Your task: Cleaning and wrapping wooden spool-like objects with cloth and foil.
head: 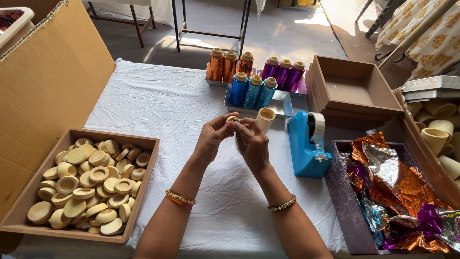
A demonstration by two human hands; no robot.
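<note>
Cream-coloured, the small cap sits pinched between the fingertips of my left hand and right hand, held together above the white table. Just beyond stands a bare cup, then foil-wrapped spools on trays. A blue tape dispenser is to my right, a box of caps to my left.

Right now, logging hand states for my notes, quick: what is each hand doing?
Left hand: fingers closed on a small cream cap, held with the other hand.
Right hand: fingers closed on the same cap.
</note>
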